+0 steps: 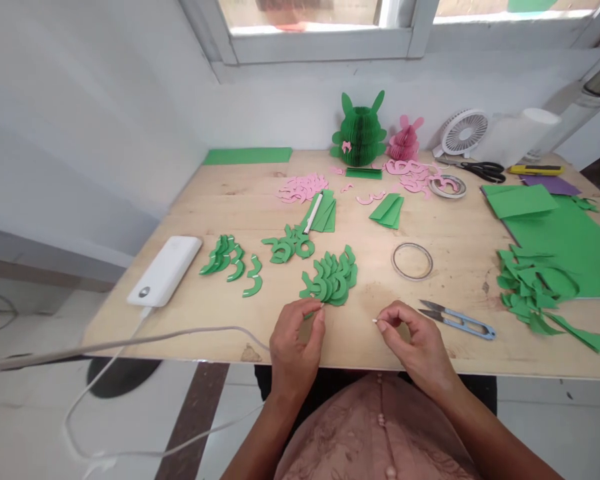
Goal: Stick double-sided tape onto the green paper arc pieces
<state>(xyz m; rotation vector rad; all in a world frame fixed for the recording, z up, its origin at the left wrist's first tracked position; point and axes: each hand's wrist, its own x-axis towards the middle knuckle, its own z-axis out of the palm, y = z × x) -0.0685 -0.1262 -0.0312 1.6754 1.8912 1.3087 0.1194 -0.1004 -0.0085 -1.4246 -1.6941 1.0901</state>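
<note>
My right hand (420, 347) is closed in a pinch on a small white strip (375, 321), held over the front of the table. My left hand (295, 343) is also pinched, just below a pile of curved green paper cutouts (330, 277); what its fingertips hold, if anything, is too small to make out. Left of that pile lie green cutouts with white strips on them (253, 277) and more green pieces (287, 245). Right of my right hand rest blue-handled thread snips (463, 321), and beyond them a thin tape roll (413, 261).
Green paper scraps (535, 287) and green sheets (575, 240) cover the table's right side. A white power bank (165, 272) with a cable sits at left. Along the back stand a green paper figure (360, 137), a pink one (405, 140) and a small fan (464, 133). Black scissors (485, 171) lie nearby.
</note>
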